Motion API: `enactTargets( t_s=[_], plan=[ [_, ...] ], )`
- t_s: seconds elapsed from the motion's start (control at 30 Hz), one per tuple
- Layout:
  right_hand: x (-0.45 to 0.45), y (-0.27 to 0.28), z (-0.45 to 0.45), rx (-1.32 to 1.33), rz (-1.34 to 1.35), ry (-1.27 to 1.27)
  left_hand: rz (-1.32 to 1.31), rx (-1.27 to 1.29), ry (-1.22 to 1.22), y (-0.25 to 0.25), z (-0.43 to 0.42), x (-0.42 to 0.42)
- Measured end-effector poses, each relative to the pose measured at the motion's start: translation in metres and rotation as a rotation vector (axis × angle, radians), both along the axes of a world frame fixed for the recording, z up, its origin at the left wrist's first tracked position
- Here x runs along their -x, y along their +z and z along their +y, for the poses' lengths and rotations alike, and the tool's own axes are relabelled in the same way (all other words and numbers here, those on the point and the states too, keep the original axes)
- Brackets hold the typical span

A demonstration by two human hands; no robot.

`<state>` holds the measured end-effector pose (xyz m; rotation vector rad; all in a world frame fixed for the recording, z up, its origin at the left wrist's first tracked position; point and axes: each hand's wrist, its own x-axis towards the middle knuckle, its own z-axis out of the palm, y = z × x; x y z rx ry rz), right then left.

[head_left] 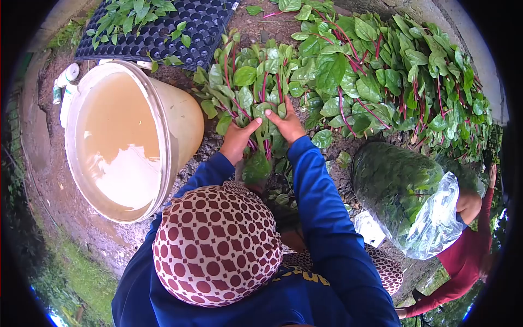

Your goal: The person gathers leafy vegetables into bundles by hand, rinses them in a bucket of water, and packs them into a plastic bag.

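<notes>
Both hands are around a bunch of red-stemmed Malabar spinach point(251, 79), its leaves fanned out away from me. My left hand point(237, 140) grips the bunch from the left near its lower stems, thumb on top. From the right, my right hand point(287, 124) closes on it, with the thumb across the leaves and part of the fingers hidden beneath. Just right of the bunch lies a large heap of the same greens point(381, 76). Some stem ends and leaves hang below my hands.
A bucket of cloudy brown water point(169, 117) stands at left, below a black seedling tray point(163, 32) with leaves on it. At right is a clear plastic bag point(400, 191) full of greens. Beside it, a person in a red sleeve point(457, 272) is partly visible.
</notes>
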<state>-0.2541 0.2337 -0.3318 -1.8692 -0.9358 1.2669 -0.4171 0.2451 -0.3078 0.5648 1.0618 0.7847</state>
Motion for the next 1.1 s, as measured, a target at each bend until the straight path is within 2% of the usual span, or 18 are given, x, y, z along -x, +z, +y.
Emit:
enactTargets(
  t_s=[0.03, 0.13, 0.17, 0.3, 0.4, 0.47, 0.5, 0.53, 0.57, 0.67, 0.7, 0.8, 0.87, 0.97, 1.07, 1.1],
  plan=[
    [-0.001, 0.017, -0.003, -0.039, 0.025, 0.004, 0.020, 0.020, -0.030, 0.000, 0.003, 0.002],
    [-0.017, 0.004, -0.012, -0.139, 0.279, 0.192, 0.020, 0.063, -0.086, 0.006, 0.011, 0.005],
    [-0.023, 0.002, -0.017, -0.131, 0.185, 0.283, 0.013, 0.072, -0.096, 0.008, 0.013, 0.005],
    [-0.017, 0.042, -0.009, 0.079, 0.449, 0.321, -0.026, 0.063, -0.118, 0.010, 0.014, 0.002],
    [-0.006, 0.047, 0.001, 0.130, -0.017, 0.441, -0.010, 0.120, -0.201, 0.020, 0.014, 0.003],
    [-0.006, 0.035, 0.001, 0.159, -0.092, 0.419, 0.058, 0.140, -0.250, 0.034, 0.012, 0.001],
    [-0.007, 0.031, -0.002, 0.153, -0.127, 0.423, -0.006, 0.016, -0.251, 0.007, 0.009, 0.001],
    [-0.006, 0.029, -0.006, 0.151, -0.159, 0.428, -0.046, 0.052, -0.280, 0.007, 0.007, 0.002],
    [-0.006, 0.025, -0.009, 0.118, -0.209, 0.410, -0.087, 0.090, -0.309, 0.007, 0.004, 0.001],
    [-0.006, 0.020, -0.012, -0.001, -0.130, 0.338, -0.113, 0.180, -0.366, 0.026, 0.001, -0.003],
    [-0.004, 0.020, -0.013, -0.035, -0.031, 0.267, -0.125, 0.187, -0.394, 0.029, 0.001, -0.003],
    [-0.004, 0.012, -0.019, -0.068, 0.035, 0.158, -0.183, 0.194, -0.429, 0.014, -0.001, -0.008],
    [0.001, 0.009, -0.025, -0.070, -0.029, 0.030, -0.163, 0.202, -0.425, 0.014, -0.001, -0.011],
    [-0.004, -0.013, -0.036, -0.134, -0.087, -0.062, -0.184, 0.036, -0.420, -0.001, -0.006, -0.021],
    [-0.013, -0.002, -0.039, -0.307, 0.208, -0.096, -0.228, -0.184, -0.496, 0.026, -0.008, -0.028],
    [-0.023, -0.004, -0.042, -0.265, 0.230, -0.104, -0.211, -0.201, -0.466, 0.029, -0.011, -0.031]
  ],
)
